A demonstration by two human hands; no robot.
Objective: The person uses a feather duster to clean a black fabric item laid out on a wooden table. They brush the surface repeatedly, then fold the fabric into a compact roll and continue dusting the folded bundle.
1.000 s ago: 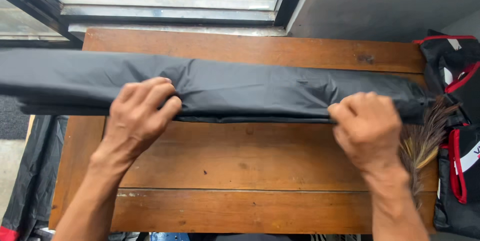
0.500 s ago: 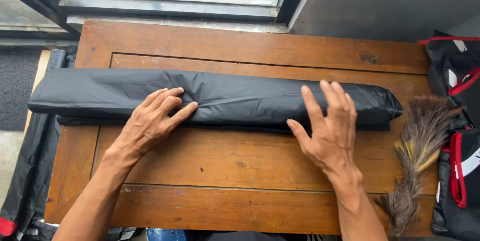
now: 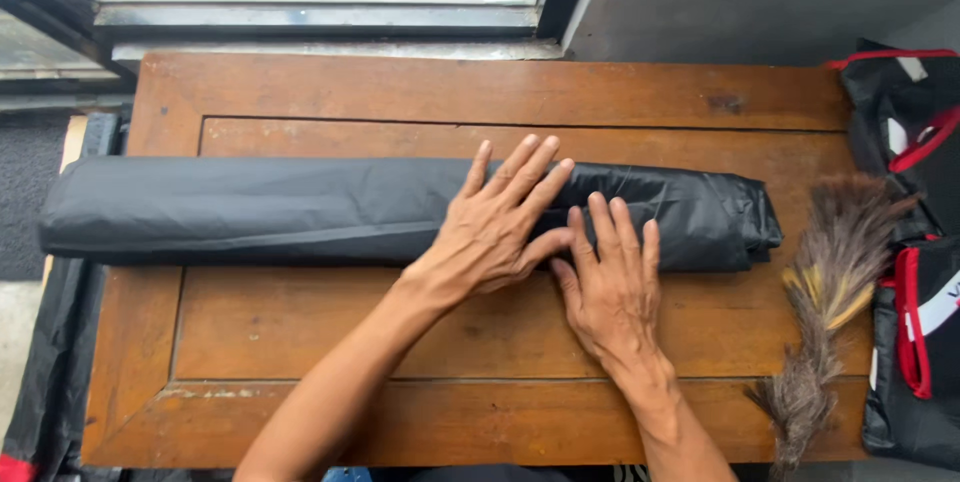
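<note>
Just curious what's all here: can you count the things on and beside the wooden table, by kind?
Long black folded plastic sheet, pressed flat under the left hand and right hand: 1
Brown feather duster: 1
Black bags with red trim: 2
Brown wooden table: 1
Total: 5

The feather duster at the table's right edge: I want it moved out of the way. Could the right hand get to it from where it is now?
Probably yes. The right hand lies flat on the black folded sheet, holding nothing, and only bare wooden table lies between it and the feather duster.
</note>
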